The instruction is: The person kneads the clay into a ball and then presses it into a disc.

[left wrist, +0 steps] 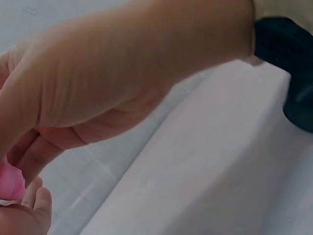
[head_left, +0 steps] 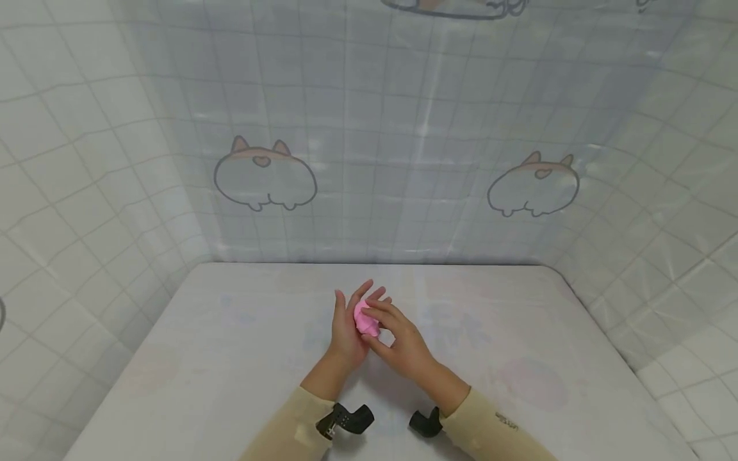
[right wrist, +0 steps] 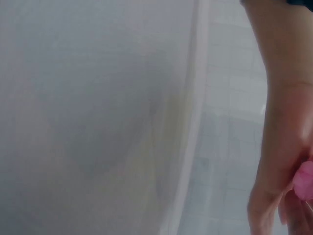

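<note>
Pink lump (head_left: 364,322) | likely light, soft, easily dented | left hand (head_left: 348,334) beneath, fingers extended | right hand (head_left: 408,346) pinching from its right | grip sides lightly

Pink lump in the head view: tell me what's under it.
Under the pink lump is the left hand; the lump lies against its palm. The patch of palm that it covers and its own underside cannot be seen. The right hand partly hides it too.

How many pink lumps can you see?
1: a pink lump on the left hand, with the right hand touching it; others hidden by the hands can't be ruled out.
</note>
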Tool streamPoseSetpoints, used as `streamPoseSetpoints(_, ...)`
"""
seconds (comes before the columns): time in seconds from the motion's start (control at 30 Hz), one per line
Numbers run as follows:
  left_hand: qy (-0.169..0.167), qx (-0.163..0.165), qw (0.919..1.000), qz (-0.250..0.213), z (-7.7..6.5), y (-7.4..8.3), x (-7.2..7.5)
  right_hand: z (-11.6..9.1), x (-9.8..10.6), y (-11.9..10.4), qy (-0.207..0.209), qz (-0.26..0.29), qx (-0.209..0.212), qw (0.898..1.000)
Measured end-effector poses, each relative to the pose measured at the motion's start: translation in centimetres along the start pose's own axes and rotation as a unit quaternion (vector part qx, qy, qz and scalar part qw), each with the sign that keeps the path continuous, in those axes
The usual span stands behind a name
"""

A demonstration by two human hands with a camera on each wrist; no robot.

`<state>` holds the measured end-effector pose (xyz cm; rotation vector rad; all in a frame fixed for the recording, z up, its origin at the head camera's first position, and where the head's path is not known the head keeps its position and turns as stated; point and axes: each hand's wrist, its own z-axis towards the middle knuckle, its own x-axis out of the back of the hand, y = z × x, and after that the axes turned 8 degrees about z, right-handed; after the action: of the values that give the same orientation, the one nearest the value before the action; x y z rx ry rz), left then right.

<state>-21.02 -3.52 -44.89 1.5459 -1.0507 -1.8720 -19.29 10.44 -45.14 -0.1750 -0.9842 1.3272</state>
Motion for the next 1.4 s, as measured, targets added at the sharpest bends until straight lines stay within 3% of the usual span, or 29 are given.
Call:
streamPoseSetpoints(0.3, -0.022, 0.013, 0.9971, -0.071, -0.4, 0.9, 0.0, -0.2, -0.1, -0.2, -0.024, -0.023, 0.032, 0.999)
streamPoseSetpoints(0.43, -0.033, 0.009, 0.9943, -0.101, -0.4, 0.9, 0.0, 0.1, 0.1, 0.0, -0.013, -0.028, 0.061, 0.998)
streamPoseSetpoints(0.57, -0.046, 0.015, 0.9924, -0.113, -0.3, 0.7, 0.2, 0.9, 0.1, -0.1, 0.029, -0.005, 0.051, 0.998)
streamPoseSetpoints(0.67, -0.054, 0.015, 0.9932, -0.102, -0.3, 0.5, 0.2, 1.8, 0.0, -0.5, 0.082, 0.025, 0.016, 0.996)
streamPoseSetpoints(0.83, -0.066, -0.009, 0.9932, -0.096, -0.4, 0.0, 0.0, 3.1, -1.1, -0.8, 0.183, 0.058, -0.045, 0.98)
streamPoseSetpoints(0.93, -0.06, -0.031, 0.9961, -0.057, -0.4, -0.3, -0.3, 3.6, -1.9, -0.8, 0.22, 0.082, -0.085, 0.968)
streamPoseSetpoints(1.03, -0.046, -0.05, 0.9976, 0.008, -0.3, -0.7, -0.4, 4.2, -2.5, -0.9, 0.229, 0.09, -0.113, 0.962)
streamPoseSetpoints(1.2, -0.03, -0.076, 0.9918, 0.098, -0.4, -1.0, -0.5, 4.5, -3.3, -0.7, 0.189, 0.061, -0.143, 0.97)
streamPoseSetpoints(1.4, -0.033, -0.103, 0.9858, 0.128, -0.5, -0.5, -0.5, 4.2, -3.4, -0.6, 0.14, 0.061, -0.155, 0.976)
